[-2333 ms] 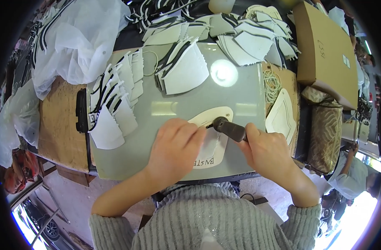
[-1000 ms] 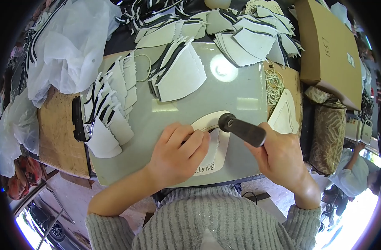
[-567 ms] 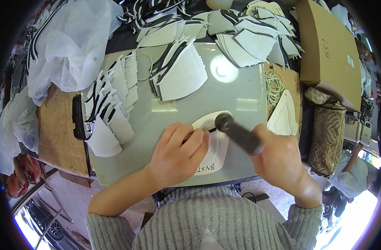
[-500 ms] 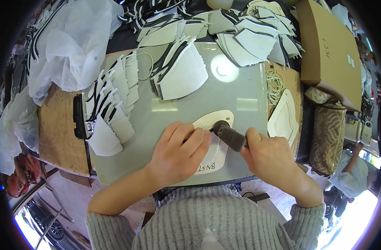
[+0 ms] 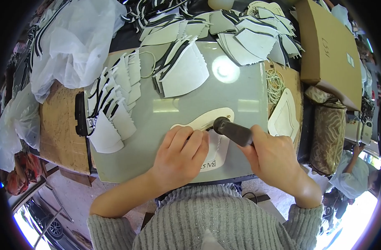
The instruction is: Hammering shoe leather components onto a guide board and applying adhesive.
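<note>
A cream pattern board [image 5: 218, 113] with handwritten marks lies on the grey table sheet, near the front edge. On it rests a white cut piece with a zigzag edge [image 5: 213, 146], which looks like a shoe part. My left hand [image 5: 180, 152] presses on this piece with its fingers bent and close together; the fingertips are partly hidden. In my right hand [image 5: 271, 160] is a dark hammer [image 5: 236, 132], its handle wrapped by my fingers. The rounded hammer head is over the board, just right of my left fingertips. Whether it touches the piece I cannot tell.
White pieces with black edging lie in fanned stacks at the left [image 5: 107, 135], in the middle [image 5: 184, 71] and far right [image 5: 255, 43]. A cord coil [image 5: 275, 87], another pattern board [image 5: 284, 118], a cardboard box [image 5: 330, 46] and a patterned pouch [image 5: 327, 137] are at the right.
The hammer head has shifted slightly right and tilted differently over the board. My left hand has edged down a little, showing more of the board's left tip.
</note>
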`<action>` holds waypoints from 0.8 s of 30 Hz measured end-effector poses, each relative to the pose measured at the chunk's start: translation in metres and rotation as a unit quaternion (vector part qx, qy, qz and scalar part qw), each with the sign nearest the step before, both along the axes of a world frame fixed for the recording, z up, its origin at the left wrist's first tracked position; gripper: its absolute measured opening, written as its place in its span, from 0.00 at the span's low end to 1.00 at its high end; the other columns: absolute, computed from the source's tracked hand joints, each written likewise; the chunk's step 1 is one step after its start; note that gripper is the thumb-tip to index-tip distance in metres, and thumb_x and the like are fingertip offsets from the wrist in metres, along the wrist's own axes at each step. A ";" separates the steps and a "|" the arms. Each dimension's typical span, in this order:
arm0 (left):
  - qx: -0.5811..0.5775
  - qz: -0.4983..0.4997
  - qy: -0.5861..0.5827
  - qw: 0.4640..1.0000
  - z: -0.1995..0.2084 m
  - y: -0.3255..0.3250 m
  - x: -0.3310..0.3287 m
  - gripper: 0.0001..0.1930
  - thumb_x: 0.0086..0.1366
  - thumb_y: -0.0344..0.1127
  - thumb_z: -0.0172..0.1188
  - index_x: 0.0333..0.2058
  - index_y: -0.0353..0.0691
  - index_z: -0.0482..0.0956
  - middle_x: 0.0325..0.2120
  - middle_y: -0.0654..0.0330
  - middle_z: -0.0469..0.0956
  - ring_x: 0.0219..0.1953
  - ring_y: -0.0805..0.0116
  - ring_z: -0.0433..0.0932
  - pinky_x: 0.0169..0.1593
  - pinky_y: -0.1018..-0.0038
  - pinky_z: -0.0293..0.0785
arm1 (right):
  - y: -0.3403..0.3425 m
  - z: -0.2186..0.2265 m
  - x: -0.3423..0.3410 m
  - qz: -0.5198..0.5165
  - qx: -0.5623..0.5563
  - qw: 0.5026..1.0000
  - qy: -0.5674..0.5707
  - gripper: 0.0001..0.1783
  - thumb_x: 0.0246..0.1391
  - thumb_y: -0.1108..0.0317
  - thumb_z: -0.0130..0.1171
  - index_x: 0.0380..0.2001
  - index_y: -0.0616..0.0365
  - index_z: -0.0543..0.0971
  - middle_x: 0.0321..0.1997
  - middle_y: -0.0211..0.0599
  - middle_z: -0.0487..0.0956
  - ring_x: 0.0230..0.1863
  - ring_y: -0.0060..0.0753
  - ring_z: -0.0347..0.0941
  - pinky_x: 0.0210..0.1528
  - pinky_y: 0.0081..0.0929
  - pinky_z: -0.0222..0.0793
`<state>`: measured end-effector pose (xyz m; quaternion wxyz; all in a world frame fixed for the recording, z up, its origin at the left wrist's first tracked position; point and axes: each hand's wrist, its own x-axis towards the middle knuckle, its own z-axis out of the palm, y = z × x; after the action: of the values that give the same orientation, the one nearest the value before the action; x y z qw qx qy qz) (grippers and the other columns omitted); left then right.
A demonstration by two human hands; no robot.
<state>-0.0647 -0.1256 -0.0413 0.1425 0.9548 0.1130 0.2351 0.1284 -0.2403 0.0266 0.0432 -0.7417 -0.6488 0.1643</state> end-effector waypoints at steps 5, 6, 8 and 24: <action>0.019 -0.009 -0.006 1.000 -0.002 0.000 0.000 0.14 0.51 0.30 0.60 0.36 0.29 0.80 0.37 0.54 0.74 0.42 0.58 0.74 0.47 0.62 0.74 | 0.002 -0.002 -0.005 0.025 -0.029 0.999 -0.019 0.21 0.61 0.52 0.58 0.25 0.57 0.67 0.11 0.35 0.70 0.10 0.40 0.71 0.13 0.34 0.66; 0.014 -0.006 -0.001 1.000 -0.002 0.001 -0.001 0.13 0.52 0.29 0.60 0.36 0.29 0.80 0.37 0.54 0.74 0.42 0.58 0.74 0.47 0.62 0.74 | 0.003 0.003 -0.005 0.009 -0.016 1.000 -0.010 0.21 0.61 0.52 0.58 0.25 0.57 0.67 0.10 0.35 0.70 0.10 0.40 0.71 0.13 0.34 0.66; 0.004 -0.005 0.004 1.000 -0.001 -0.002 -0.002 0.13 0.52 0.29 0.60 0.36 0.28 0.80 0.37 0.54 0.74 0.42 0.58 0.74 0.47 0.62 0.74 | 0.000 0.002 -0.006 -0.007 -0.007 1.000 -0.003 0.21 0.61 0.53 0.58 0.25 0.57 0.67 0.10 0.34 0.70 0.10 0.40 0.71 0.13 0.34 0.66; -0.120 0.097 -0.021 0.988 -0.003 -0.007 -0.007 0.16 0.48 0.25 0.65 0.39 0.34 0.82 0.36 0.59 0.75 0.40 0.59 0.74 0.43 0.65 0.69 | -0.002 -0.006 -0.006 -0.032 -0.044 0.998 -0.005 0.20 0.62 0.54 0.58 0.27 0.58 0.67 0.09 0.38 0.70 0.11 0.46 0.72 0.16 0.40 0.69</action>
<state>-0.0712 -0.1328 -0.0443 0.2350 0.9101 0.2298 0.2523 0.1222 -0.2419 0.0208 0.0124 -0.7643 -0.6170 0.1874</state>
